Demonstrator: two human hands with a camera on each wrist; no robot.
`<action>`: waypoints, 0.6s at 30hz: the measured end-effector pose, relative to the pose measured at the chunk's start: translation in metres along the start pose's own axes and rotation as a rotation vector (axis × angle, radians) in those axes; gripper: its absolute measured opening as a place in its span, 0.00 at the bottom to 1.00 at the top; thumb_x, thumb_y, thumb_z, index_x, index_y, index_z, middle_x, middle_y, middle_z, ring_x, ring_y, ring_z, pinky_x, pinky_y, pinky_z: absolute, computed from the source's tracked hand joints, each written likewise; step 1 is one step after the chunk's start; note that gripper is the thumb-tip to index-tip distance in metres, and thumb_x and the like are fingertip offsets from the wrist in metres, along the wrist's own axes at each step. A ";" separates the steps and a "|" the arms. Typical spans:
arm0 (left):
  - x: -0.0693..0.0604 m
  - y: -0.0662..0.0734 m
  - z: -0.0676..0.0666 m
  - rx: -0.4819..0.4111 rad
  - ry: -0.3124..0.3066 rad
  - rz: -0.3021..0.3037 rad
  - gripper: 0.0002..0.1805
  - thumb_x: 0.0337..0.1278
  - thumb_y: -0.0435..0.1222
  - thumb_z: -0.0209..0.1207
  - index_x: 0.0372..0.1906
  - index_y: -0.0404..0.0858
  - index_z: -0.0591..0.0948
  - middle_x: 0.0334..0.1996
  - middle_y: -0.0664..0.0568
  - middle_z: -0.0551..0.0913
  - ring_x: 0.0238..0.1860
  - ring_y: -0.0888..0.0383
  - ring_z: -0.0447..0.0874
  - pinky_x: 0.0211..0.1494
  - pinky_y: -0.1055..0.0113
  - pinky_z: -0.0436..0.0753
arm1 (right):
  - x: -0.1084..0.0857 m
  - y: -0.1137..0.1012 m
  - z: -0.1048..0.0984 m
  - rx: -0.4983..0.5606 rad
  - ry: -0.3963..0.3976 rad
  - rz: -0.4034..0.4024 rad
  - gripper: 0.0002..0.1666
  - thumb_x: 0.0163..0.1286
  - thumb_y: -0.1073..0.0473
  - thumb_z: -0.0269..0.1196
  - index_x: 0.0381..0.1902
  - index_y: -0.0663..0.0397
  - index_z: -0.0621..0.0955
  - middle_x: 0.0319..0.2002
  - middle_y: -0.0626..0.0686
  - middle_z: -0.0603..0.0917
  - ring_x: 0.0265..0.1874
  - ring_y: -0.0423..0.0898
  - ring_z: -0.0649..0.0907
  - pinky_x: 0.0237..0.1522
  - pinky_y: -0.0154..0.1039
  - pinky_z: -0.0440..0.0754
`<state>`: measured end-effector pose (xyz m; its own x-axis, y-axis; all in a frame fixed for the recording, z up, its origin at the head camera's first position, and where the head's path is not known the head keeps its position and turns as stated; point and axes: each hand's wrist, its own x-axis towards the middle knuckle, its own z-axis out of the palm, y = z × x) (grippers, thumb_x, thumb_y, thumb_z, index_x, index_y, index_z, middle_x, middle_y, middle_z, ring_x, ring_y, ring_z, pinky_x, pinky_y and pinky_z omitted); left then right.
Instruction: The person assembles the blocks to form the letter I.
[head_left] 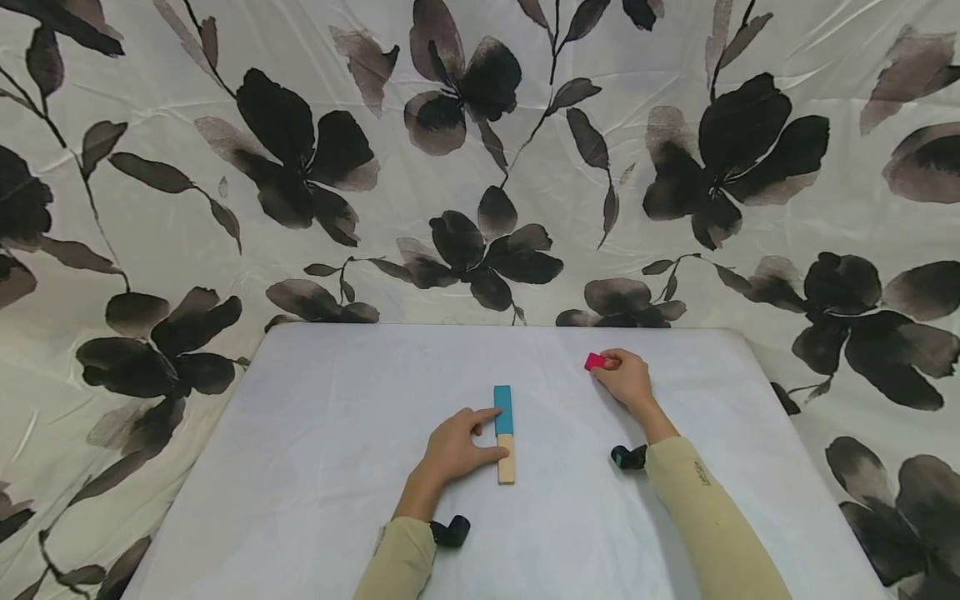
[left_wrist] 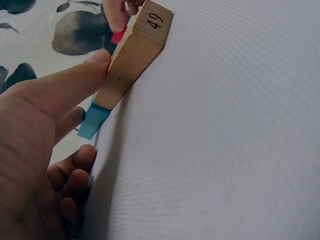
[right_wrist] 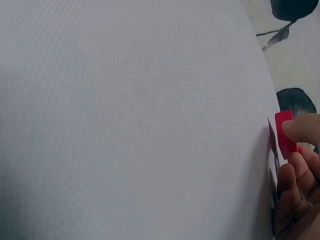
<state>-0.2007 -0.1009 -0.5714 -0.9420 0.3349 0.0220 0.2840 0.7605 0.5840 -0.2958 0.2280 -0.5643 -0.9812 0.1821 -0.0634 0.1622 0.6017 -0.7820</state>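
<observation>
Two blocks lie end to end in a line on the white table: a blue block (head_left: 503, 410) at the far end and a natural wood block (head_left: 506, 468) nearer. In the left wrist view the wood block (left_wrist: 132, 57) shows the number 49 on its end. My left hand (head_left: 459, 446) touches the blue block with its index finger and the wood block with its thumb; its other fingers are loosely bent. Farther right, my right hand (head_left: 628, 379) pinches a small red block (head_left: 594, 361) between thumb and fingers. In the right wrist view the red block (right_wrist: 286, 135) appears slightly above the cloth.
A white cloth covers the table (head_left: 315, 467), whose far edge runs just beyond the right hand. Behind it hangs a floral-patterned curtain (head_left: 585, 275). Black wrist devices stick out by the left sleeve (head_left: 401, 554) and the right sleeve (head_left: 697, 500).
</observation>
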 end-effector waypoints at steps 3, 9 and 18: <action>0.000 0.000 0.000 0.001 -0.006 -0.003 0.38 0.44 0.62 0.68 0.63 0.56 0.77 0.30 0.60 0.69 0.26 0.62 0.65 0.27 0.67 0.66 | 0.001 -0.004 0.001 0.008 -0.002 -0.016 0.22 0.62 0.59 0.67 0.52 0.64 0.80 0.40 0.59 0.81 0.41 0.54 0.78 0.49 0.50 0.77; 0.000 0.000 0.000 0.008 -0.008 -0.008 0.38 0.44 0.62 0.68 0.63 0.56 0.77 0.29 0.60 0.69 0.26 0.62 0.65 0.27 0.68 0.65 | 0.001 -0.013 0.003 0.011 0.002 -0.066 0.21 0.60 0.60 0.68 0.51 0.64 0.81 0.36 0.58 0.80 0.38 0.52 0.77 0.45 0.47 0.76; 0.000 0.000 -0.001 0.009 -0.019 -0.009 0.38 0.44 0.62 0.68 0.64 0.56 0.77 0.30 0.60 0.68 0.26 0.62 0.64 0.27 0.67 0.65 | 0.003 -0.024 0.011 0.030 -0.025 -0.097 0.21 0.61 0.58 0.69 0.51 0.63 0.80 0.31 0.55 0.78 0.29 0.48 0.76 0.29 0.35 0.76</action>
<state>-0.2009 -0.1009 -0.5709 -0.9410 0.3385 0.0010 0.2771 0.7686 0.5766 -0.3034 0.2059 -0.5526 -0.9946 0.1040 -0.0017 0.0632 0.5919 -0.8035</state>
